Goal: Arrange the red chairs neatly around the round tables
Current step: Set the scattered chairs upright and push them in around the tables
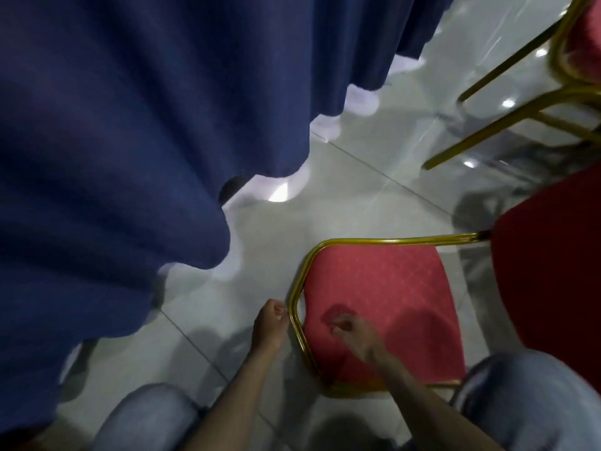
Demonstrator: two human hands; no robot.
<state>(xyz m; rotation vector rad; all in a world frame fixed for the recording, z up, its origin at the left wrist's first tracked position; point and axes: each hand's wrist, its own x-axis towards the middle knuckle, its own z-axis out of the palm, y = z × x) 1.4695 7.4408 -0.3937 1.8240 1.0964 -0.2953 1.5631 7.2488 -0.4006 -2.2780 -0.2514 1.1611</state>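
The left grip (pixel 271 323) is curled beside the frame of the chair (pixel 374 297); a hold cannot be told through blur. The right grip (pixel 353 332) is clenched, empty, over its seat.

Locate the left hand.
Head view, lower centre: left hand beside the gold frame of the nearest red chair, at its left edge, right of the blue tablecloth.

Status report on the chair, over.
Left hand curled at frame, grip unclear. Right hand curled over seat, grip unclear. Chair short of tablecloth, floor gap between. Second chair nearby, beyond it.
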